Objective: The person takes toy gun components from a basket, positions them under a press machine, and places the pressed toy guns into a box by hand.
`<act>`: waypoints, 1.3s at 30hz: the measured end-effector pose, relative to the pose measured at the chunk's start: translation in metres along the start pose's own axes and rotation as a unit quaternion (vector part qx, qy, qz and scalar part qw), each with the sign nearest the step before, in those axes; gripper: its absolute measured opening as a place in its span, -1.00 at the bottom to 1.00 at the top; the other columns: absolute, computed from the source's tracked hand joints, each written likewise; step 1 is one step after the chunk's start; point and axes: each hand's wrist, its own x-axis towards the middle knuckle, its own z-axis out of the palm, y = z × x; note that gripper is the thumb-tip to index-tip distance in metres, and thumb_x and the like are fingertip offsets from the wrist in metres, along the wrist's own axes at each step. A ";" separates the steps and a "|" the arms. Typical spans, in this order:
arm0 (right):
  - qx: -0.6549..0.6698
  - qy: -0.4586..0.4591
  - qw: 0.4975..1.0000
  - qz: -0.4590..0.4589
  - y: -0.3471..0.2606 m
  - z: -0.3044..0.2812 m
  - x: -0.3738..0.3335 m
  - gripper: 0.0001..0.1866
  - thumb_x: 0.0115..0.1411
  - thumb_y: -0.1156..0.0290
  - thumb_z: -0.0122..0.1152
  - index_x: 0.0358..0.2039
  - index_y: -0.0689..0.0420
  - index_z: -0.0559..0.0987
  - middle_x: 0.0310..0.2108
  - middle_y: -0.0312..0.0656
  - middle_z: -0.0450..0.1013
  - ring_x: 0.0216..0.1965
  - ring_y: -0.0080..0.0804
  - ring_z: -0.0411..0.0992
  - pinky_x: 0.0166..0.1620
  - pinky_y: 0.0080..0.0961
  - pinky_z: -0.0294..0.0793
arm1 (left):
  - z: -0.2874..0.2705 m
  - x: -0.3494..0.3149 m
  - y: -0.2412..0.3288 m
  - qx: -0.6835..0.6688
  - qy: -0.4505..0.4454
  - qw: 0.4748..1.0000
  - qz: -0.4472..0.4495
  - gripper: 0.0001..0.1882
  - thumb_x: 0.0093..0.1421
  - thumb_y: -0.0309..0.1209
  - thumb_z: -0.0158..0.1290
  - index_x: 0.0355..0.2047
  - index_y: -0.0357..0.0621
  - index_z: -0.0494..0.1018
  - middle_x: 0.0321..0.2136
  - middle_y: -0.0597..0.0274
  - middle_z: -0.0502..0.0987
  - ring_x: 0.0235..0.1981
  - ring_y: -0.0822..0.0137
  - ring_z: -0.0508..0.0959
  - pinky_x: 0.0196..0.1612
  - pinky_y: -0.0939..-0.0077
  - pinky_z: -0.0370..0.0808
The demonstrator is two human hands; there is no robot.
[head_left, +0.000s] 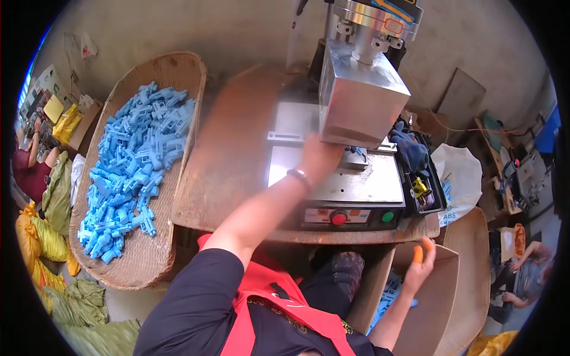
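My left hand (320, 157) reaches across the steel base plate (303, 187) of a bench press. Its fingers go under the large metal block (363, 101), beside a small metal fixture (354, 159) with a bit of blue in it. Blur and the block hide the fingertips, so I cannot tell what they hold. My right hand (419, 266) is raised above a cardboard box (436, 285) at the lower right. Orange finger covers sit on two of its fingers, which are apart, and nothing shows between them. Light-blue plastic pieces (389, 299) lie inside the box.
A long woven basket (127, 276) on the left holds a heap of light-blue toy-pistol-shaped pieces (139, 148). Red (338, 218) and green (388, 216) buttons face me on the press. Right of it stand a black tray (436, 199) and a white sack (460, 175). Other people sit at both sides.
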 end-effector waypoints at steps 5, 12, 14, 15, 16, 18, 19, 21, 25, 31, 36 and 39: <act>0.078 -0.093 0.991 0.049 0.033 0.075 0.030 -0.45 0.16 0.46 0.22 0.14 0.33 0.34 0.15 0.01 0.31 0.21 -0.20 0.21 0.27 -0.41 0.07 | -0.040 -0.047 -0.033 -0.038 -0.023 0.999 -0.016 -0.52 0.15 -0.12 0.06 0.05 0.01 0.41 0.07 0.01 0.38 0.12 -0.08 0.31 0.04 -0.05 0.30; 0.033 -0.165 0.979 0.113 0.092 0.094 0.065 -0.15 0.11 0.28 0.34 0.26 0.41 0.13 0.28 0.06 0.11 0.29 -0.24 0.08 0.31 -0.42 -0.01 | -0.102 -0.154 -0.070 -0.151 -0.141 0.975 0.080 -0.20 0.02 -0.16 0.22 0.26 0.03 0.17 0.28 -0.10 0.09 0.29 -0.25 0.05 0.26 -0.02 0.14; 0.137 -0.158 0.966 0.151 0.110 0.098 0.069 -0.17 0.11 0.33 0.33 0.28 0.37 0.12 0.26 -0.03 0.13 0.23 -0.28 0.13 0.27 -0.43 0.07 | -0.107 -0.154 -0.080 -0.188 -0.123 0.970 0.090 -0.25 0.06 -0.19 0.22 0.23 -0.02 0.20 0.24 -0.10 0.15 0.26 -0.16 0.13 0.17 0.01 0.25; 0.162 -0.159 0.957 0.179 0.106 0.103 0.070 -0.17 0.12 0.36 0.31 0.30 0.35 0.10 0.26 -0.06 0.13 0.20 -0.29 0.16 0.25 -0.41 0.11 | -0.109 -0.158 -0.101 -0.236 -0.081 0.966 0.062 -0.32 0.07 -0.21 0.20 0.19 -0.07 0.25 0.19 -0.09 0.22 0.21 -0.11 0.20 0.15 0.08 0.27; 0.173 -0.166 0.955 0.173 0.111 0.097 0.071 -0.17 0.13 0.37 0.29 0.31 0.32 0.07 0.27 -0.07 0.10 0.21 -0.29 0.15 0.25 -0.39 0.11 | -0.106 -0.158 -0.123 -0.292 -0.038 0.955 0.042 -0.38 0.09 -0.23 0.19 0.14 -0.12 0.30 0.13 -0.08 0.29 0.17 -0.06 0.27 0.13 0.14 0.29; 0.208 -0.154 0.943 0.211 0.103 0.091 0.065 -0.21 0.15 0.39 0.25 0.31 0.29 0.09 0.28 -0.07 0.10 0.21 -0.28 0.15 0.26 -0.37 0.10 | -0.120 -0.170 -0.198 -0.233 0.052 0.966 -0.103 -0.68 0.10 -0.36 0.09 -0.14 -0.21 0.43 -0.14 -0.05 0.43 -0.06 -0.02 0.40 -0.01 0.23 0.36; 0.200 -0.151 0.945 0.212 0.105 0.085 0.064 -0.22 0.15 0.39 0.24 0.31 0.28 0.09 0.28 -0.07 0.10 0.21 -0.28 0.15 0.26 -0.37 0.09 | -0.128 -0.177 -0.238 -0.174 0.086 0.959 -0.204 -0.81 0.09 -0.43 0.05 -0.28 -0.22 0.47 -0.30 -0.06 0.47 -0.19 -0.05 0.46 -0.11 0.23 0.41; 0.192 -0.152 0.945 0.217 0.105 0.078 0.063 -0.23 0.16 0.39 0.24 0.31 0.28 0.10 0.27 -0.07 0.10 0.22 -0.28 0.15 0.27 -0.37 0.09 | -0.142 -0.195 -0.319 -0.065 0.045 0.927 -0.368 -0.85 0.06 -0.50 -0.01 -0.36 -0.23 0.51 -0.39 -0.05 0.53 -0.28 -0.05 0.52 -0.18 0.24 0.46; 0.176 -0.153 0.947 0.219 0.093 0.086 0.063 -0.25 0.16 0.40 0.22 0.30 0.28 0.11 0.27 -0.07 0.11 0.22 -0.28 0.15 0.27 -0.37 0.09 | -0.074 -0.267 -0.499 0.135 -0.153 0.874 -0.440 -0.55 0.03 -0.43 0.05 -0.01 -0.13 0.38 -0.06 0.08 0.46 0.04 0.06 0.39 0.01 0.09 0.35; 0.165 -0.139 0.955 0.203 0.090 0.090 0.055 -0.28 0.18 0.41 0.20 0.30 0.27 0.13 0.27 -0.07 0.12 0.22 -0.27 0.15 0.27 -0.37 0.08 | -0.065 -0.262 -0.511 0.193 -0.222 0.861 -0.414 -0.42 -0.06 -0.38 0.15 0.04 0.00 0.35 0.02 0.13 0.38 0.09 0.09 0.35 0.07 0.06 0.32; 0.024 -0.084 0.993 0.076 0.090 0.071 0.039 -0.39 0.22 0.44 0.11 0.26 0.27 0.20 0.25 -0.07 0.16 0.23 -0.26 0.15 0.28 -0.36 0.06 | -0.135 -0.267 -0.430 0.017 -0.011 0.934 -0.357 -0.53 -0.11 -0.38 0.18 -0.15 -0.21 0.39 -0.25 -0.03 0.46 -0.19 -0.01 0.47 -0.07 0.24 0.44; -0.025 0.001 0.998 -0.055 -0.019 0.116 0.039 -0.51 0.23 0.51 0.05 0.18 0.27 0.32 0.18 -0.05 0.27 0.22 -0.27 0.19 0.27 -0.39 0.07 | -0.198 -0.215 -0.339 -0.276 0.131 0.871 -0.385 -0.42 0.03 -0.51 0.21 0.06 -0.14 0.27 -0.27 0.24 0.41 -0.20 0.34 0.46 -0.08 0.45 0.44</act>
